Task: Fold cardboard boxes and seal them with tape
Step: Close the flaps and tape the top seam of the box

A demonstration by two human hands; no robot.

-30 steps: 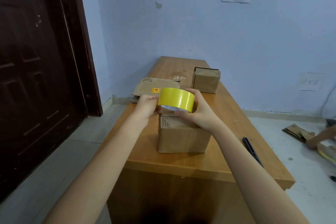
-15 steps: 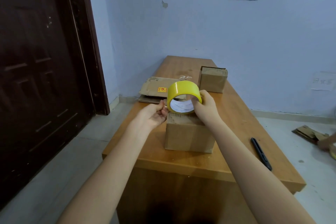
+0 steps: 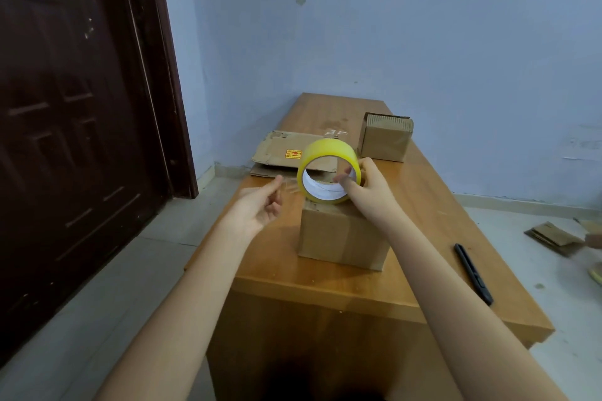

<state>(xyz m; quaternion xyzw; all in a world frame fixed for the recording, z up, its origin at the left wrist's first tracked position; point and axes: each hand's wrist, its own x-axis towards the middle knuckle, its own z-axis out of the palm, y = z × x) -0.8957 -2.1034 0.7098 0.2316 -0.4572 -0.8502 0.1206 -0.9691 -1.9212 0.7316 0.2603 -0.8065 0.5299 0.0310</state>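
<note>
A folded cardboard box (image 3: 342, 234) stands near the front of the wooden table (image 3: 325, 283). Just above its top hangs a yellow tape roll (image 3: 325, 153), held on edge with its hole facing me. My right hand (image 3: 365, 182) grips the roll, thumb inside the core and fingers over the outer rim. My left hand (image 3: 264, 202) is to the left of the roll and pinches the free end of a clear strip of tape (image 3: 290, 187) stretched out from the roll.
Flat unfolded cardboard (image 3: 286, 153) lies at the table's left edge behind the roll. A second folded box (image 3: 386, 138) stands at the back right. A black utility knife (image 3: 474, 273) lies near the right edge. Cardboard scraps (image 3: 553, 236) lie on the floor; a dark door (image 3: 71, 107) is left.
The roll has turned so its hole faces me. My left hand has moved left away from the roll, drawing out a short strip of tape.
</note>
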